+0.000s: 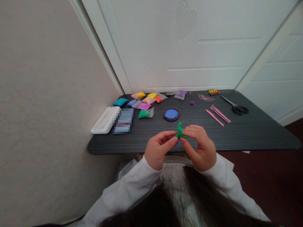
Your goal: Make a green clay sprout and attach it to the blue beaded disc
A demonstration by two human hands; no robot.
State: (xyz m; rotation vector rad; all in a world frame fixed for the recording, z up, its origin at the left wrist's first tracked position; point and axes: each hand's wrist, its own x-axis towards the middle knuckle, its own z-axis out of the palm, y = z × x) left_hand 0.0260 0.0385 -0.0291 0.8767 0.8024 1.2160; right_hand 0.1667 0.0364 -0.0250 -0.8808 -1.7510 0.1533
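Between my two hands, above the front part of the dark table, is a green clay piece (180, 130) with several leaf-like arms. My left hand (159, 148) pinches one arm from the left with thumb and forefinger. On the other side, my right hand (200, 146) grips the piece with thumb and fingertips. Parts of the clay are hidden behind the fingers. Just beyond lies a round blue clay disc (171, 113) with a brown beaded rim. A tiny green bit (190, 119) rests on the table near my right hand.
Bagged coloured clay, including an open green packet (145, 113), lies at the back left. A white box (105, 120) and a blurred-out flat item (124, 121) are at the left edge. Pink modelling tools (220, 114) and black scissors (236, 108) lie right. A purple clay lump (192, 102) sits behind.
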